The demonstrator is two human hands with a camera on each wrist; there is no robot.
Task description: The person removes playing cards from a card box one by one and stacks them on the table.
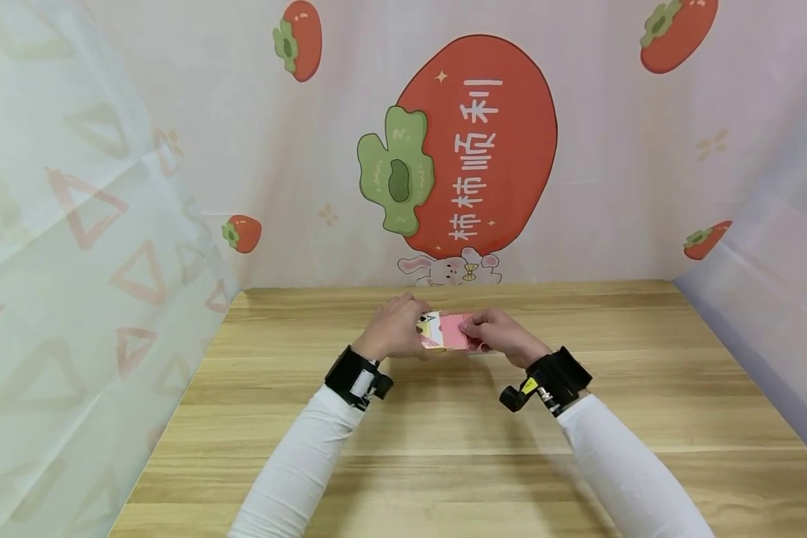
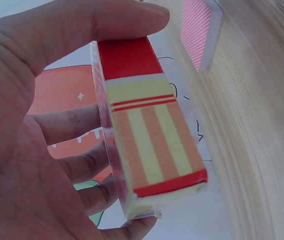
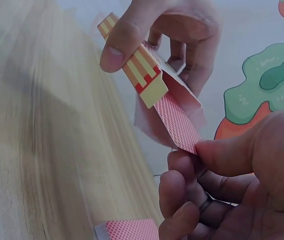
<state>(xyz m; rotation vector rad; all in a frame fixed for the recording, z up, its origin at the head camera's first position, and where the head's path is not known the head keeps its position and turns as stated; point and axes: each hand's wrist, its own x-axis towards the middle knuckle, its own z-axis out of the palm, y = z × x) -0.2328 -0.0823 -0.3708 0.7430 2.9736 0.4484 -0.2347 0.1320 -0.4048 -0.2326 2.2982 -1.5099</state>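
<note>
My left hand (image 1: 397, 327) grips a playing card box (image 2: 154, 145) with the thumb on one narrow side and the fingers on the other. The box has striped narrow sides, and an ace of spades is printed on its face. Its flap end stands open toward my right hand (image 1: 504, 334). Between the thumb and fingers of the right hand is the end of a red-patterned playing card (image 3: 176, 120), which reaches into the box's mouth. How many cards are pinched there, I cannot tell.
A stack of red-backed cards (image 3: 134, 230) lies on the wooden table (image 1: 444, 471), low in the right wrist view. Behind the table hangs a pale cloth (image 1: 612, 164) printed with persimmons, and another cloth (image 1: 94, 261) borders the left side.
</note>
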